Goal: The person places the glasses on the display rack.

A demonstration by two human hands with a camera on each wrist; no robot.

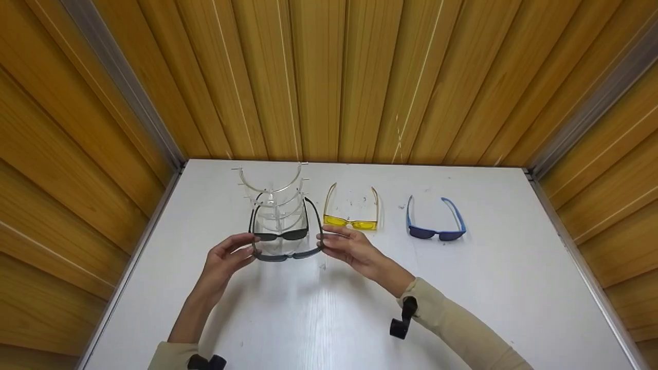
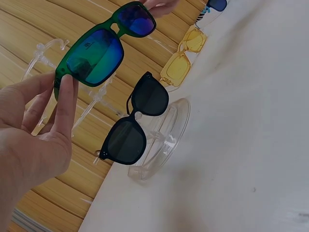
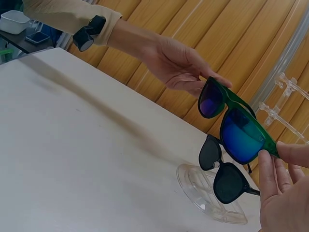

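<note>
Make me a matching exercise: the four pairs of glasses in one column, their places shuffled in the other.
Column one
1. Green sunglasses
2. Black sunglasses
3. Yellow glasses
4. Blue sunglasses

Column two
A. Rightmost on the table in the head view
B. Held by left hand and right hand
C. On the clear stand
D. On the table, between clear stand and blue sunglasses

Pairs: 1-B; 2-C; 3-D; 4-A

The green sunglasses [image 3: 231,100] have blue lenses [image 3: 241,137], seemingly violet-tinged.
</note>
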